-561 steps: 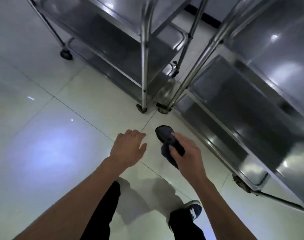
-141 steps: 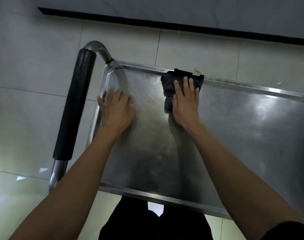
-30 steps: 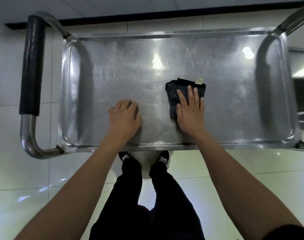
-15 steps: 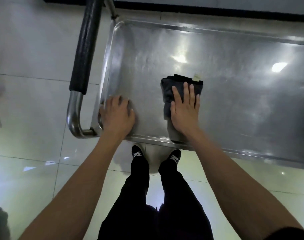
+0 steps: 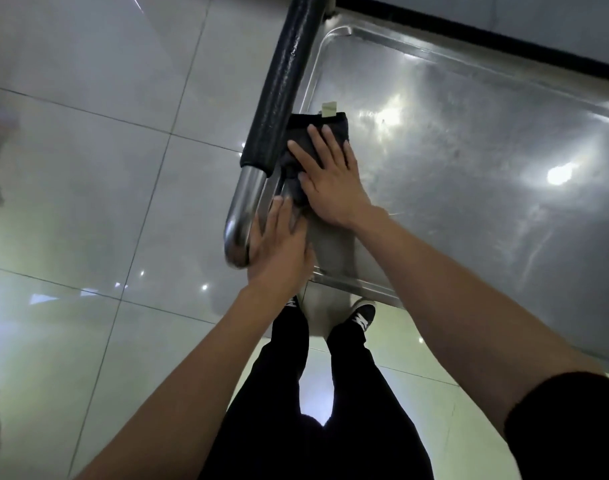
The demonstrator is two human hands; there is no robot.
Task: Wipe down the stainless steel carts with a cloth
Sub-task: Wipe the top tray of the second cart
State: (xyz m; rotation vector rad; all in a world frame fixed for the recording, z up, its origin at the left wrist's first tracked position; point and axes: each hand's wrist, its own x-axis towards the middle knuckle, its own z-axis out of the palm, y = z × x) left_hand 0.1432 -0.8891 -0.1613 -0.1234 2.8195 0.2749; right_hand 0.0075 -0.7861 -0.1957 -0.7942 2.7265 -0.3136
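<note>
So, only one view to go on, the head camera looking straight down. Right hand [image 5: 330,183] lies flat, fingers straight and spread, pressing a dark folded cloth [image 5: 304,140] onto the left end of the cart top [image 5: 469,168], right up against the rim. The cloth's left edge is tucked under the black padded handle [image 5: 278,88], and a small pale tag [image 5: 329,109] sticks out of its far edge. Left hand [image 5: 278,251] is flat too, fingers straight, resting on the near left corner of the cart where the bare steel bend of the handle [image 5: 239,216] curves in; it holds nothing. Both hands are just beside each other, nearly touching. Steel top looks streaky with bright light spots. Below, black trousers [image 5: 316,393] and dark sneakers [image 5: 361,315] stand on a glossy tiled floor [image 5: 88,202].
</note>
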